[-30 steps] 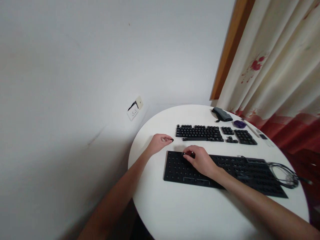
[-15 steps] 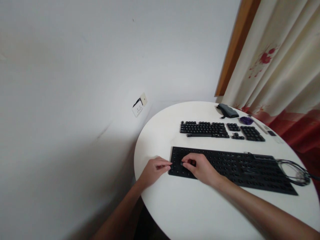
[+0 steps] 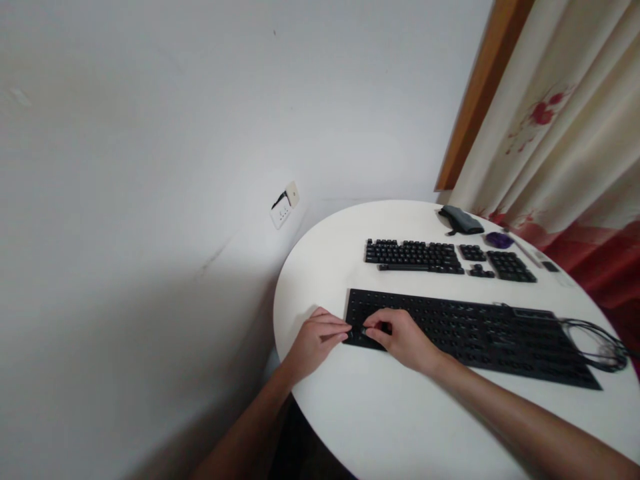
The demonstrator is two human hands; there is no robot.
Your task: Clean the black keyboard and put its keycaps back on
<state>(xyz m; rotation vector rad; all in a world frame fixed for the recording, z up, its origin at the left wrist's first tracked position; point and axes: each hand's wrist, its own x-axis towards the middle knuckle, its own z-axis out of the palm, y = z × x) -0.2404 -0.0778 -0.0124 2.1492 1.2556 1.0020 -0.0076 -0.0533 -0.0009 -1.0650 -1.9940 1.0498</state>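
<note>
A black keyboard base [image 3: 470, 333], bare of its keycaps, lies on the round white table. My left hand [image 3: 317, 337] is closed in a pinch over the base's left edge; whatever is at its fingertips is too small and dark to make out. Just to the right, my right hand [image 3: 403, 337] pinches a small dark keycap between thumb and forefinger, low over the left part of the base. A small gap separates the fingertips of both hands. My right hand and wrist hide part of the base's near side.
Behind the base, loose black keycaps [image 3: 415, 255] sit in keyboard order, with number-pad keycaps [image 3: 510, 265] farther right. A coiled cable [image 3: 595, 340] is at the right. Toward the back lie a grey pouch [image 3: 463, 220] and a purple item [image 3: 499, 240]. A wall with a socket [image 3: 281, 212] stands left.
My left hand has shifted right, its fingertips now over the base's left edge and closer to my right hand. My right hand stays nearly in place. The whole view has shifted slightly.
</note>
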